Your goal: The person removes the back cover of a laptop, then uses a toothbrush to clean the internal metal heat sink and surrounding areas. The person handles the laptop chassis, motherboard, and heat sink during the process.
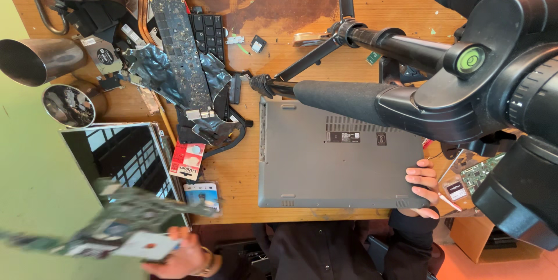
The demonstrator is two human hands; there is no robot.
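A: Laptop status?
B: Lay base-up, cover on. Right hand curled over its right edge. Left of laptop, left hand gripped a blurred circuit board.

The person's right hand is bare, with no rings or gloves showing on its fingers. Its wrist runs into a long black fabric sleeve with a snug, slightly gathered cuff; the cloth is plain, matte and unmarked. The left hand is bare too, partly blurred, and wears a gold-coloured metal wristband, either a bracelet or a watch strap. Between the two arms, dark black clothing covers the torso and lap, showing soft folds and no visible print.
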